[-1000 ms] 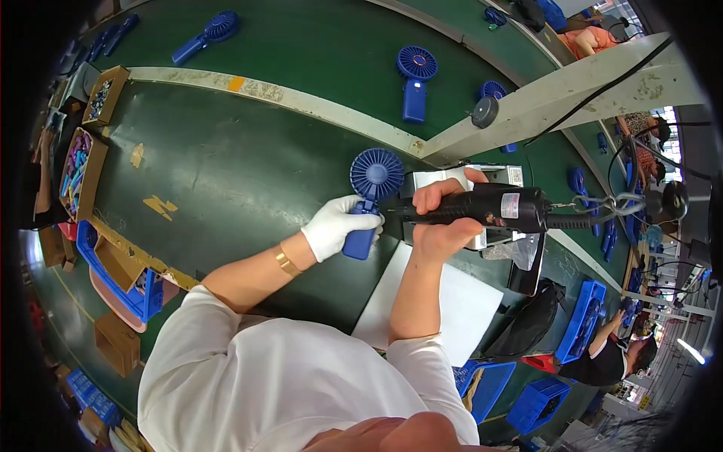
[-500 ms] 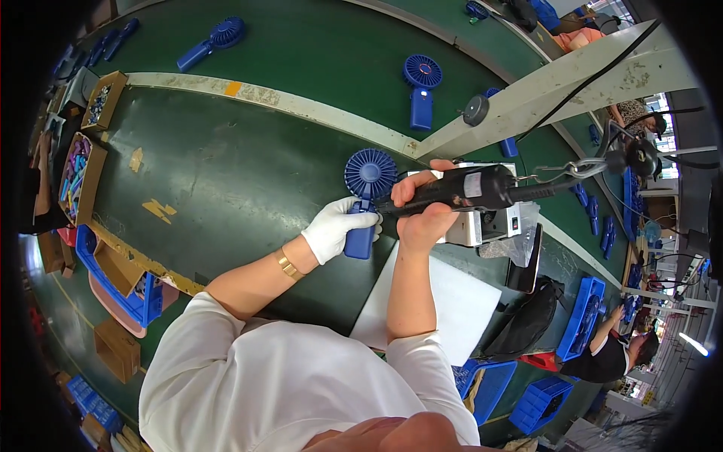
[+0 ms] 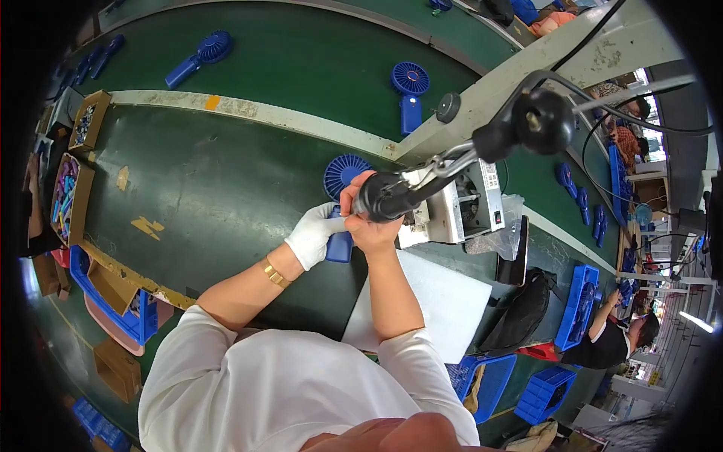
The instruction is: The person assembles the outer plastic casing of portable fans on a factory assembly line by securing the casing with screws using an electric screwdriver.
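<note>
Green scuffed worktop [image 3: 211, 169] beneath a blue fan [image 3: 343, 175], pale rail [image 3: 252, 111] beyond.

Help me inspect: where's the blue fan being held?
The blue fan is just left of the head view's centre, in the gloved left hand, beside the black tool.
</note>
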{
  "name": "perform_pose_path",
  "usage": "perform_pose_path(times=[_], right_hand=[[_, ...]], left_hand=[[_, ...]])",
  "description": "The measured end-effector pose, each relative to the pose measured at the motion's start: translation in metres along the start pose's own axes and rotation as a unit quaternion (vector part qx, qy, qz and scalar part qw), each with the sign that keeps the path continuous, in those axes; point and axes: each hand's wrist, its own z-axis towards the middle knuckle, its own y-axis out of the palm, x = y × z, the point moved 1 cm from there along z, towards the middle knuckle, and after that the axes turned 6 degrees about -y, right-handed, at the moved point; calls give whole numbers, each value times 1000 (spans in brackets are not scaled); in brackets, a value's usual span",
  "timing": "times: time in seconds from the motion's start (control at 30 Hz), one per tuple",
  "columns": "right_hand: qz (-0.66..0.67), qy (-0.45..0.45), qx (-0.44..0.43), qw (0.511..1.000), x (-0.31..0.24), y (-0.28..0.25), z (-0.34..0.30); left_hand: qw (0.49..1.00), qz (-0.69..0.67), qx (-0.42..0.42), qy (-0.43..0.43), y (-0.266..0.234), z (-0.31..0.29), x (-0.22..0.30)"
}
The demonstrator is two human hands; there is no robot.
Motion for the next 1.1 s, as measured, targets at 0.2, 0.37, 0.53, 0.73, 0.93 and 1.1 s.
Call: perform_pose_path(times=[0.2, 0.37, 0.53, 0.73, 0.93, 1.1], right_hand=[[-48, -77, 129, 987, -64, -5, 31], [-105, -103, 177, 973, -66, -28, 38], [-88, -54, 151, 983, -60, -20, 37], [1, 24, 154, 988, -55, 6, 33], [128, 28, 161, 978, -41, 12, 27], [80, 36, 143, 986, -37, 13, 27]], left_hand=[[999, 20, 3, -30, 12, -11, 5], [997, 57, -33, -37, 17, -16, 3], [996, 79, -26, -33, 21, -21, 1], [979, 201, 20, 5, 19, -15, -9], [961, 269, 53, 17, 26, -17, -6], [959, 279, 55, 15, 25, -17, -7]])
